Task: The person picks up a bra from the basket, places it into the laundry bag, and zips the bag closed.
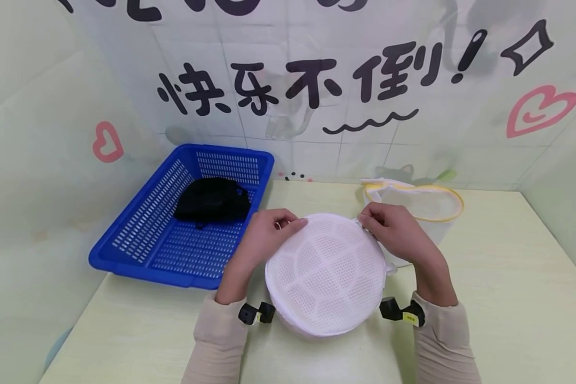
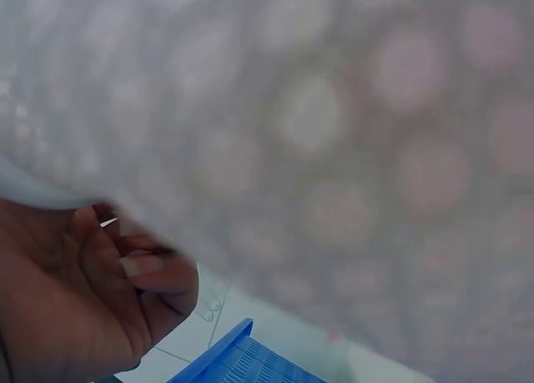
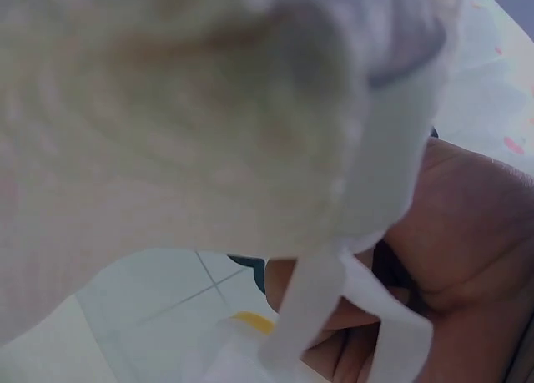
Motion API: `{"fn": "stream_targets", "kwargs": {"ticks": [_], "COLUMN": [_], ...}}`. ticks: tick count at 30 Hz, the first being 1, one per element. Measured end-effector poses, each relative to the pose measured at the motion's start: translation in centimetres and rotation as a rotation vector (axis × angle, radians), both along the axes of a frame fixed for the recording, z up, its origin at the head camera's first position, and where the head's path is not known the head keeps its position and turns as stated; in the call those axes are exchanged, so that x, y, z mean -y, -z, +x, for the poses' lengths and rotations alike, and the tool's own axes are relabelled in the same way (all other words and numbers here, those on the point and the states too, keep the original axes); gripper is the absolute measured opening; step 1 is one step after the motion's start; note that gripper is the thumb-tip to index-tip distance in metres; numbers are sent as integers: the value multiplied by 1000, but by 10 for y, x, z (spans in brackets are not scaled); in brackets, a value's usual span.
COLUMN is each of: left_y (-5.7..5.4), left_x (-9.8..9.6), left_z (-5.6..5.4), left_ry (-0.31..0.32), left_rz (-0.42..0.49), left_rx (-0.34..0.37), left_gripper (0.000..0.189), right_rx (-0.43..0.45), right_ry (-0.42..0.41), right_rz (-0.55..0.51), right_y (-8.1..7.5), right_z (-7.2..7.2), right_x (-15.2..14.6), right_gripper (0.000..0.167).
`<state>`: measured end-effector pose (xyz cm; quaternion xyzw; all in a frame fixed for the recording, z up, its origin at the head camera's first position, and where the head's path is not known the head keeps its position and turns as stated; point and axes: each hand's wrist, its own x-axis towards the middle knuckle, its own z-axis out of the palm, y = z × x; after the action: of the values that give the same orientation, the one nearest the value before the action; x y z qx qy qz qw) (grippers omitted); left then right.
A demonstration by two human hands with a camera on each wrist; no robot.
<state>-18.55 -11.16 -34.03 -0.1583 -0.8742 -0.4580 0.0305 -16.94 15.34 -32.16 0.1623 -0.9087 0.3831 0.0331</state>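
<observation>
You had the white mesh bag (image 1: 326,272) in front of you, to the right of the blue basket (image 1: 149,278), its round mesh face turned up. Your left hand (image 1: 266,234), on the side nearer the basket, pinched the far rim, thumb over the edge and fingers curled behind. Your right hand (image 1: 398,229), farther from the basket, pinched the same rim; white tape (image 3: 309,308) hung by its fingers, and whether they gripped that too, you could not have told. Good handling probably called for light, level pinches, since soft mesh likely puckered if one side pulled harder. Keeping the loose tape clear of your right fingertips would probably have helped, as would working the rim gradually.
</observation>
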Motion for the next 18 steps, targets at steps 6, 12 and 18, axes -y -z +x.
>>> {"fn": "stream_targets", "kwargs": {"ticks": [6, 12, 18], "left_y": [2, 3, 2], "left_x": [-2, -1, 1], "left_z": [0, -1, -2], "left_ry": [3, -8, -27], "left_rz": [23, 35, 44], "left_rx": [-22, -79, -89], "left_gripper": [20, 19, 19], "right_rx": [2, 7, 23], "right_ry": [4, 2, -11], "right_rz": [14, 6, -10], "right_y": [-1, -1, -2], "right_z": [1, 1, 1], "right_x": [0, -1, -1], "right_gripper": [20, 21, 20]}}
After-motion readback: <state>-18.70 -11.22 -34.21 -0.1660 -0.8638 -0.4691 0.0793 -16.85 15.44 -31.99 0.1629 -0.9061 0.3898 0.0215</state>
